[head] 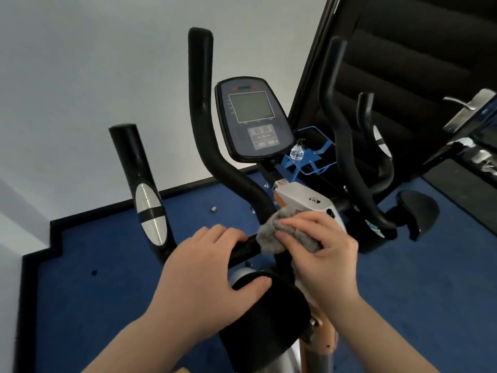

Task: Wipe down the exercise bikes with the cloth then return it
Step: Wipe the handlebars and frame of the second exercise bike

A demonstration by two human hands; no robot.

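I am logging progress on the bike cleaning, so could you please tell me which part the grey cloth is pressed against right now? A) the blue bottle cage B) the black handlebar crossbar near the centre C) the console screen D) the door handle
B: the right hand presses the grey cloth onto the black crossbar, which the left hand grips beside it.

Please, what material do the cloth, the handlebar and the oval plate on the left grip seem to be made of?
Cloth: soft grey textile with a fuzzy pile, probably microfibre or terry. Handlebar: matte black covering, likely foam or rubber, probably over a tube; it shows little shine. Oval plate: brushed silver metal, or metallised plastic, with fine streaked reflections.
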